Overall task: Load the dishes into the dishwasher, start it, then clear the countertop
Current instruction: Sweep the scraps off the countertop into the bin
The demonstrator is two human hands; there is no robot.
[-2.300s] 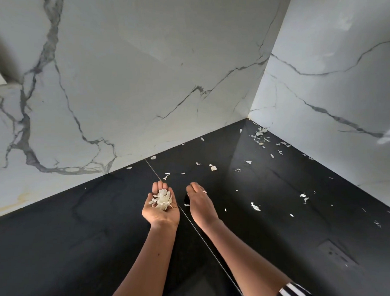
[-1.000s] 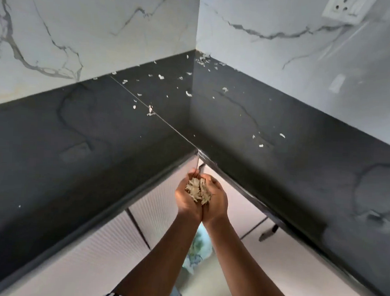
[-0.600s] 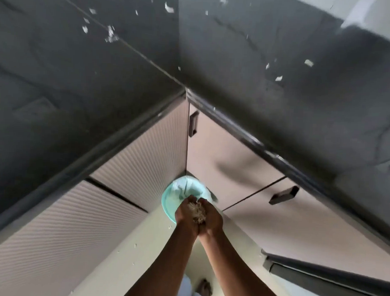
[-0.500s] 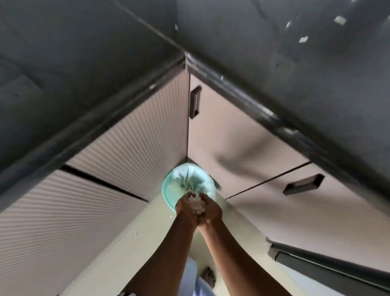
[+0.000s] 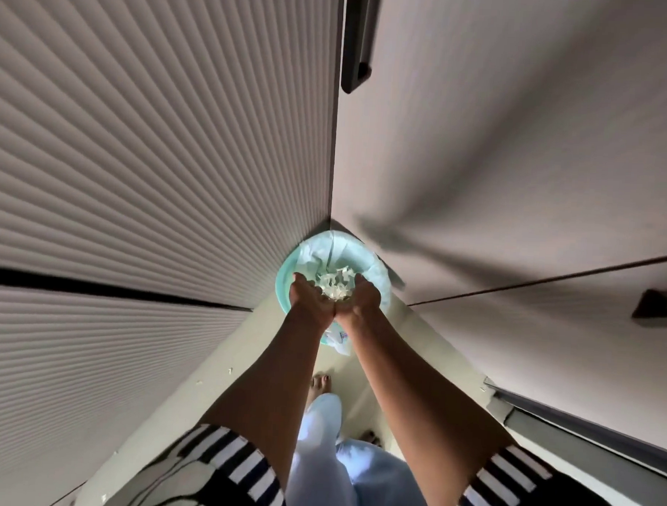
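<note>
Cupping pale, flaky white scraps (image 5: 336,286)

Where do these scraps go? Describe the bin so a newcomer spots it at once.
Find the inside corner where the ribbed cabinet front meets the smooth cabinet front. On the floor at its foot sits the bin, below the left hand and right hand cupping pale scraps. It is the only round mint-green thing there, lined with a white bag.

A home kitchen: corner cabinet fronts (image 5: 501,145) with dark handles (image 5: 357,43), a lined bin (image 5: 280,288) below.
</note>
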